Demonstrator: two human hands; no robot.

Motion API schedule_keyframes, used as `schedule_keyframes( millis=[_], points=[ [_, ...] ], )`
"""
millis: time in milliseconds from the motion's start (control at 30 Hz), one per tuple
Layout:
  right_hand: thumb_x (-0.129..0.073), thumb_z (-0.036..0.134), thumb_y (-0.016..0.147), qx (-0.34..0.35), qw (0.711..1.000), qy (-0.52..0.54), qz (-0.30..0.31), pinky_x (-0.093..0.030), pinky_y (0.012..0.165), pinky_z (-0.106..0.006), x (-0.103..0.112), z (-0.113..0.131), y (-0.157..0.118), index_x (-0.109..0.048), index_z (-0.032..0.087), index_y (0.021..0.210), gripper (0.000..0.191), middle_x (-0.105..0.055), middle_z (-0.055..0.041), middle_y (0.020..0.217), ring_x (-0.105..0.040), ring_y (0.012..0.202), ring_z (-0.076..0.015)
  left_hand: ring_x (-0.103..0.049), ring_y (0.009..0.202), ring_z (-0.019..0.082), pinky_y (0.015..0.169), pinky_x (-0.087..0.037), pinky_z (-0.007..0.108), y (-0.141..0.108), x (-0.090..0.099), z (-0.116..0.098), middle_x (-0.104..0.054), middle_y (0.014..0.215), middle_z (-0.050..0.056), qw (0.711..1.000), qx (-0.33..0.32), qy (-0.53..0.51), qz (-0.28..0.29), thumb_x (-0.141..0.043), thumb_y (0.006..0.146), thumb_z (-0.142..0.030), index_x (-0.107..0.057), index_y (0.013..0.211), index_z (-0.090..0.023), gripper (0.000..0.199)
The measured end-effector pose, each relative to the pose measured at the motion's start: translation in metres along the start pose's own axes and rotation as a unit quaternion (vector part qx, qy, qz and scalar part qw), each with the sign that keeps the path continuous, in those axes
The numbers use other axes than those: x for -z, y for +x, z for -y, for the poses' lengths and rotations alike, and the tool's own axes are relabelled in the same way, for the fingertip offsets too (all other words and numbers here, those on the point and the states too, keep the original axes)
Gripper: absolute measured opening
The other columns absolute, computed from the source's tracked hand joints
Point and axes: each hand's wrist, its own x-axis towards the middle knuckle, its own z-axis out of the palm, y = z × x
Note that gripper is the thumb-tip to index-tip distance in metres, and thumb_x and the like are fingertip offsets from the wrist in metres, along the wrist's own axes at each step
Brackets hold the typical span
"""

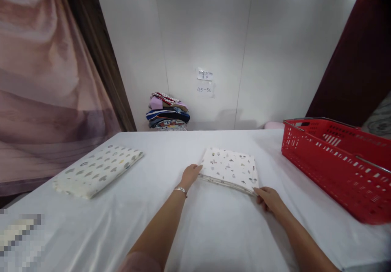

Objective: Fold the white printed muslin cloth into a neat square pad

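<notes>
A white cloth with small grey and tan prints (229,166) lies folded into a flat rectangle on the white-covered table (171,215). At its left edge, my left hand (191,175) pinches the near corner between thumb and fingers; a bracelet circles that wrist. My right hand (269,198) grips the near right corner, thumb on top and fingers underneath. Several folded layers show along the near edge between the hands. Off to the left rests another folded white cloth with grey heart-like shapes (104,166), apart from both hands.
A red plastic basket (330,170) with metal handles stands on the table's right side. Beyond the far edge, a stack of folded fabrics (168,112) sits against the pale wall (201,27), which carries paper notes (204,82). A pink curtain (45,80) hangs at the left.
</notes>
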Motion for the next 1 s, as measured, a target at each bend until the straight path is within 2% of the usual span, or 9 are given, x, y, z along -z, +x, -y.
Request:
schedule_keyframes(
  millis=[100, 233, 367, 500, 567, 667, 800, 900, 1000],
  points=[
    [-0.055, 0.041, 0.075, -0.024, 0.999, -0.003, 0.025, -0.021, 0.034, -0.021, 0.001, 0.005, 0.004, -0.049, 0.017, 0.060, 0.029, -0.056, -0.0010, 0.051, -0.041, 0.032, -0.0071, -0.059, 0.098, 0.026, 0.074, -0.043, 0.030, 0.007, -0.005, -0.012, -0.065, 0.105, 0.015, 0.998, 0.024, 0.057, 0.023, -0.054, 0.073, -0.036, -0.062, 0.095, -0.013, 0.033],
    [-0.056, 0.040, 0.074, -0.039, 0.998, -0.015, 0.045, -0.022, 0.035, -0.020, 0.011, 0.012, 0.003, -0.044, 0.018, 0.057, 0.030, -0.050, 0.0025, 0.046, -0.039, 0.034, -0.0062, -0.062, 0.089, 0.025, 0.067, -0.041, 0.026, 0.003, 0.000, -0.021, -0.067, 0.093, 0.014, 0.992, 0.048, 0.098, 0.066, -0.059, 0.068, -0.030, -0.061, 0.083, -0.013, 0.023],
    [-0.056, 0.041, 0.075, 0.006, 0.994, -0.032, 0.100, -0.026, 0.038, -0.021, 0.029, 0.006, -0.009, -0.044, 0.018, 0.058, 0.030, -0.051, 0.0027, 0.047, -0.040, 0.036, -0.0063, -0.061, 0.084, 0.020, 0.065, -0.040, 0.026, -0.044, 0.011, -0.004, -0.066, 0.092, 0.007, 0.991, 0.031, 0.100, 0.084, -0.054, 0.074, -0.038, -0.055, 0.100, -0.017, 0.033],
    [-0.057, 0.041, 0.074, -0.012, 0.989, -0.057, 0.134, -0.025, 0.037, -0.021, 0.034, -0.007, -0.023, -0.046, 0.017, 0.060, 0.029, -0.051, 0.0029, 0.047, -0.039, 0.034, -0.0058, -0.061, 0.076, 0.019, 0.065, -0.042, 0.027, -0.094, 0.017, 0.017, -0.065, 0.083, 0.004, 0.991, 0.004, 0.097, 0.094, -0.045, 0.081, -0.045, -0.048, 0.109, -0.018, 0.039],
    [-0.057, 0.040, 0.074, -0.019, 0.990, -0.066, 0.125, -0.024, 0.036, -0.021, 0.034, -0.009, -0.026, -0.047, 0.017, 0.061, 0.028, -0.051, 0.0028, 0.048, -0.039, 0.034, -0.0059, -0.062, 0.081, 0.021, 0.068, -0.043, 0.029, -0.101, 0.021, 0.017, -0.064, 0.090, 0.006, 0.988, -0.005, 0.124, 0.094, -0.045, 0.081, -0.046, -0.044, 0.117, -0.016, 0.047],
    [-0.056, 0.042, 0.075, -0.013, 0.983, -0.145, 0.112, -0.031, 0.039, -0.022, 0.038, 0.002, -0.032, -0.054, 0.015, 0.069, 0.027, -0.057, -0.0007, 0.055, -0.046, 0.040, -0.0094, -0.055, 0.106, 0.024, 0.085, -0.043, 0.034, -0.093, 0.023, 0.003, -0.057, 0.117, 0.013, 0.975, -0.082, 0.197, 0.058, -0.048, 0.080, -0.040, -0.043, 0.124, -0.013, 0.052],
    [-0.057, 0.047, 0.076, 0.127, 0.942, -0.310, -0.022, -0.046, 0.070, -0.032, 0.037, 0.035, -0.045, -0.058, 0.015, 0.110, 0.047, -0.066, -0.0123, 0.098, -0.062, 0.085, -0.0238, -0.032, 0.131, 0.027, 0.104, -0.030, 0.042, -0.073, 0.009, -0.020, -0.039, 0.141, 0.013, 0.937, -0.226, 0.266, 0.010, -0.044, 0.083, -0.041, -0.045, 0.128, -0.014, 0.052],
    [-0.044, 0.047, 0.085, 0.279, 0.901, -0.327, -0.060, -0.036, 0.097, -0.039, 0.017, 0.057, -0.044, -0.043, 0.019, 0.133, 0.056, -0.045, -0.0120, 0.136, -0.042, 0.123, -0.0259, -0.022, 0.136, 0.029, 0.108, -0.022, 0.047, -0.063, -0.011, -0.022, -0.030, 0.146, 0.012, 0.915, -0.268, 0.300, 0.016, -0.041, 0.085, -0.045, -0.044, 0.131, -0.013, 0.056],
    [-0.039, 0.050, 0.087, 0.337, 0.867, -0.367, -0.008, -0.021, 0.108, -0.041, -0.009, 0.059, -0.025, -0.030, 0.014, 0.141, 0.066, -0.022, -0.0109, 0.149, -0.018, 0.137, -0.0246, -0.020, 0.137, 0.030, 0.108, -0.021, 0.049, -0.061, -0.027, -0.011, -0.027, 0.147, 0.011, 0.912, -0.258, 0.319, 0.033, -0.037, 0.086, -0.048, -0.044, 0.132, -0.013, 0.058]
  ],
)
